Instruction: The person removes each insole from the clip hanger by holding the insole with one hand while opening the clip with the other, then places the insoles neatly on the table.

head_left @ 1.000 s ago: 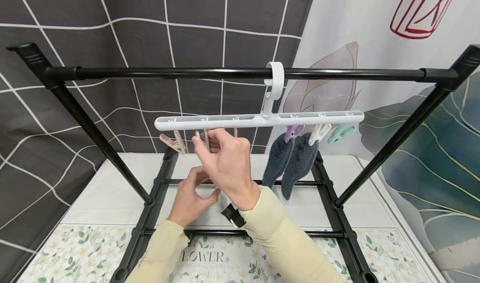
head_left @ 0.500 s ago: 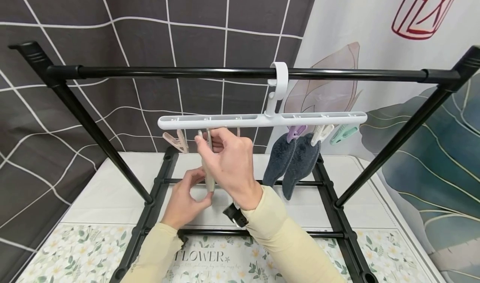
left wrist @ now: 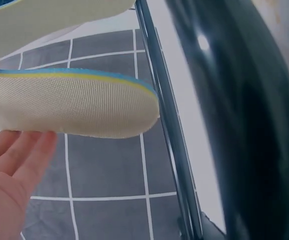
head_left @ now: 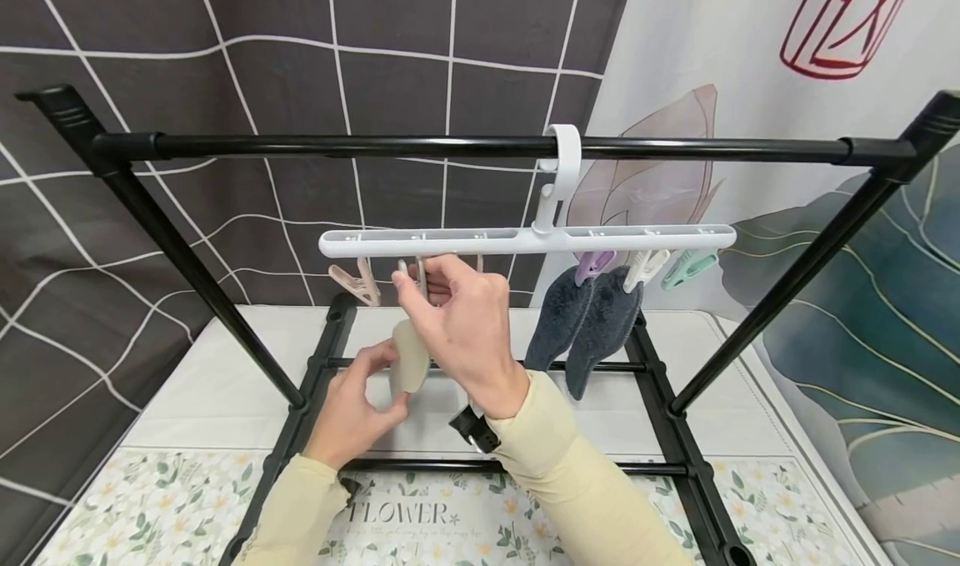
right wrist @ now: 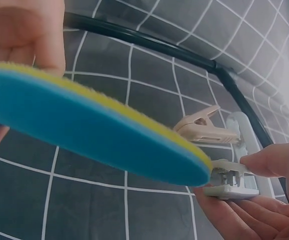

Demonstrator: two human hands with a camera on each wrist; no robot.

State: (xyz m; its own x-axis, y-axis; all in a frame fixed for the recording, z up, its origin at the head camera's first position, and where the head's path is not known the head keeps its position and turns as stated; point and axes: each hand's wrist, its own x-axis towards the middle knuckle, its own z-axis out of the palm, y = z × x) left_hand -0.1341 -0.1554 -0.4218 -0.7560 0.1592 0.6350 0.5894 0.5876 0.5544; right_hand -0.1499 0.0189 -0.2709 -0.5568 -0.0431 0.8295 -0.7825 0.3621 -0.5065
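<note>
My left hand [head_left: 352, 412] holds an insole [head_left: 411, 358] by its edges, below the hanger. In the left wrist view the insole's face is beige mesh with a yellow and blue edge; the right wrist view shows its blue underside. My right hand [head_left: 468, 324] pinches a white clip [right wrist: 229, 182] under the left half of the white hanger [head_left: 435, 241]. The clip's jaws stand apart, and the insole's end overlaps them in the right wrist view. Two dark grey plush insoles [head_left: 555, 316] hang from the purple clip [head_left: 592, 264] and a cream clip [head_left: 645, 267].
The hanger hooks over a black rail [head_left: 337, 147] of a black frame standing on a table. A pink clip [head_left: 357, 283] hangs at the hanger's left end, a green clip [head_left: 687, 267] at its right. A dark checked curtain [head_left: 225, 16] is behind.
The left hand has moved left and slightly down, and the insole has turned from edge-on to show its face. The hanger has shifted slightly right. The right hand keeps its hold on the clip.
</note>
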